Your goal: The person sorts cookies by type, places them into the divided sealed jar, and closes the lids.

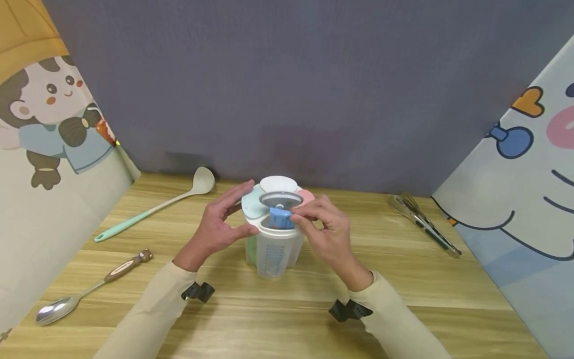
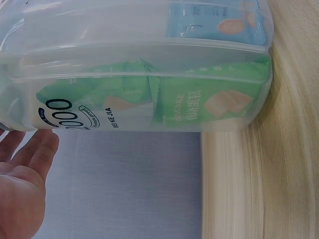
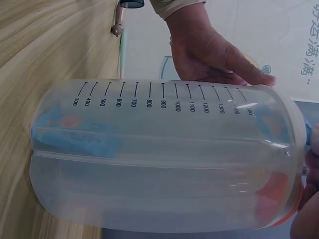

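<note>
A clear storage container [image 1: 272,257] with divided compartments stands upright on the table. Its top carries a white lid, a light blue lid [image 1: 252,203] and a pink lid, while a grey lid [image 1: 280,199] is flipped up at the near side. My left hand [image 1: 218,223] grips the rim from the left, thumb in front and fingers farther back. Thumb and fingers of my right hand [image 1: 327,232] pinch a small blue snack packet [image 1: 280,218], partly inside the opening beneath the raised lid. Green packets [image 2: 209,97] and another blue packet [image 3: 75,134] lie within the container.
At the left lie a ladle [image 1: 175,196] with a mint handle and a metal spoon [image 1: 91,290] with a brown handle. Metal tongs [image 1: 423,224] rest at the right. A grey panel [image 1: 287,89] rises behind the table, with printed panels on both sides.
</note>
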Tool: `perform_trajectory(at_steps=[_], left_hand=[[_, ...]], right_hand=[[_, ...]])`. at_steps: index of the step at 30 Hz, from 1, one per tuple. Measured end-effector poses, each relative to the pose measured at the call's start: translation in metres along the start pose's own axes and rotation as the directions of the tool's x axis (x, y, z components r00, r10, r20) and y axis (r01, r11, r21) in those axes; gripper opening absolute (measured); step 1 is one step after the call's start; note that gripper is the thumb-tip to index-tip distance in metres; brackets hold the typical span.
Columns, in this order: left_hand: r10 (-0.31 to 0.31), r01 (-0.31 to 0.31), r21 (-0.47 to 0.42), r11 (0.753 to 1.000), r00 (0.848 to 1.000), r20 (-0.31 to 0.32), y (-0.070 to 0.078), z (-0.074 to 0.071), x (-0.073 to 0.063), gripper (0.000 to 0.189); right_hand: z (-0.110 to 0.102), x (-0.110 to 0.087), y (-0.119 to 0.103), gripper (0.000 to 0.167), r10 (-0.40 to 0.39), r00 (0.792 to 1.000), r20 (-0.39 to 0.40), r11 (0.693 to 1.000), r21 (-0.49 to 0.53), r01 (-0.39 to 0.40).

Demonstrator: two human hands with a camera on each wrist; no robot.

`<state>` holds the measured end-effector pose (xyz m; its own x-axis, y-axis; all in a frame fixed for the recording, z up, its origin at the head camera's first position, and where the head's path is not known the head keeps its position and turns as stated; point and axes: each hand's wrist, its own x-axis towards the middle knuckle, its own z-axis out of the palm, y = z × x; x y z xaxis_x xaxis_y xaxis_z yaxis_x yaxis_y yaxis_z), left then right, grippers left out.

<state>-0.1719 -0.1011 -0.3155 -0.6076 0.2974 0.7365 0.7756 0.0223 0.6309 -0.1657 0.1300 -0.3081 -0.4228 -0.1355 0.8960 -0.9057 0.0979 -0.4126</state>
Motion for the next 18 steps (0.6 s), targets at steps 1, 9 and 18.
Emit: perform_trajectory(at_steps=[1,9,18], left_hand=[[-0.001,0.001,0.0,1.0,1.0,-0.001,0.0,0.0,0.0,0.088],[0.018,-0.018,0.003,1.0,1.0,-0.007,-0.019,-0.001,-0.003,0.087],[0.011,-0.011,-0.004,1.0,1.0,-0.008,-0.019,-0.001,-0.004,0.087]], right_hand=[[0.0,0.0,0.0,0.022,-0.002,1.0,0.002,1.0,-0.007,0.002],[0.001,-0.002,0.001,0.025,-0.044,0.999,-0.014,0.999,0.018,0.044],[-0.001,-0.002,0.001,0.022,0.035,0.996,-0.086,0.993,0.119,-0.024]])
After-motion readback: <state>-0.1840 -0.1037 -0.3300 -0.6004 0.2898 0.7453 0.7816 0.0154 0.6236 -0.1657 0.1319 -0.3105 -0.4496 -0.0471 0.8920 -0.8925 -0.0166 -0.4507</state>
